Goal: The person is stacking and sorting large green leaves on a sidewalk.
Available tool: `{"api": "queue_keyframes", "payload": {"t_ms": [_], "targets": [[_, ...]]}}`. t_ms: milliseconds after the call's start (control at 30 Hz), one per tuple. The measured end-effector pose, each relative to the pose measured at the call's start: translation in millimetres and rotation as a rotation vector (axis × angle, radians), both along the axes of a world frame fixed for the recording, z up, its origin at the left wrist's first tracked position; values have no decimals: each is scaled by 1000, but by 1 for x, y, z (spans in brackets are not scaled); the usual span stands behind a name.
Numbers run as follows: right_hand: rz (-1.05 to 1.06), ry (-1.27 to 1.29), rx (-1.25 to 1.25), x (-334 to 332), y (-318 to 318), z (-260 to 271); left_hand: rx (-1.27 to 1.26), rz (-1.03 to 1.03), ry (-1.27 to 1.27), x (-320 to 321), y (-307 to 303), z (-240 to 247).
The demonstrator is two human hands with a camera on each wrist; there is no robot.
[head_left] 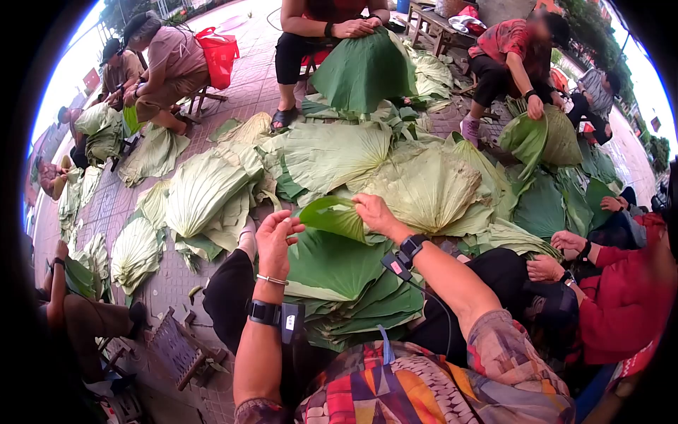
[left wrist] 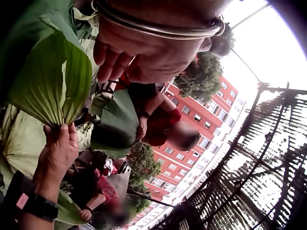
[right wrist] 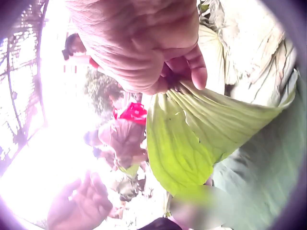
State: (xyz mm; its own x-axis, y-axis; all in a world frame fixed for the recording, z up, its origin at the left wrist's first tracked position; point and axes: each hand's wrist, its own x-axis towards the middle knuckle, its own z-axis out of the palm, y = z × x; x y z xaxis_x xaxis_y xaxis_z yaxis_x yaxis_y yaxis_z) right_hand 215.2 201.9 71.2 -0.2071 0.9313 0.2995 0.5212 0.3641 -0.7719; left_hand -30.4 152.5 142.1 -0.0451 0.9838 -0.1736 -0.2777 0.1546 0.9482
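My right hand point(head_left: 379, 214) pinches the gathered, pleated end of a small bright green lotus leaf point(head_left: 333, 218). The leaf fans out toward the left; a pale slit shows in its blade in the left wrist view. Nothing is in my left hand point(head_left: 274, 239), whose fingers are loosely bent close to the free edge of that leaf. In the right wrist view the left hand point(right wrist: 81, 205) appears apart from the leaf, palm turned up. Below both hands lies a stack of large dark green lotus leaves point(head_left: 332, 265) between my knees.
Large pale lotus leaves point(head_left: 424, 184) are heaped in front of me and to the left on the paving point(head_left: 244, 53). People sit around the heap; one opposite holds a dark green leaf point(head_left: 364, 71). A low folding stool point(head_left: 180, 350) stands at my left.
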Motion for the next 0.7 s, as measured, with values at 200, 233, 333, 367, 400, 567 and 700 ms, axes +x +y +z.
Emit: {"api": "queue_keyframes", "payload": {"t_ms": [200, 233, 333, 367, 400, 567, 700], "targets": [[-468, 932, -242, 81, 29, -1, 0, 32, 27, -2, -2, 0], [-514, 1021, -243, 97, 31, -16, 9, 24, 29, -1, -2, -1], [-670, 1185, -348, 133, 18, -63, -3, 26, 35, 1, -1, -1], [-697, 1181, -397, 144, 10, -83, 0, 21, 39, 2, -1, -1], [-810, 1195, -460, 154, 3, -112, -5, 20, 44, 4, 0, 0], [-1025, 1110, -632, 150, -15, -155, -21, 3, 37, 8, 0, -2], [-837, 649, -629, 112, -10, -142, -31, 9, 53, 11, 2, -3]]}}
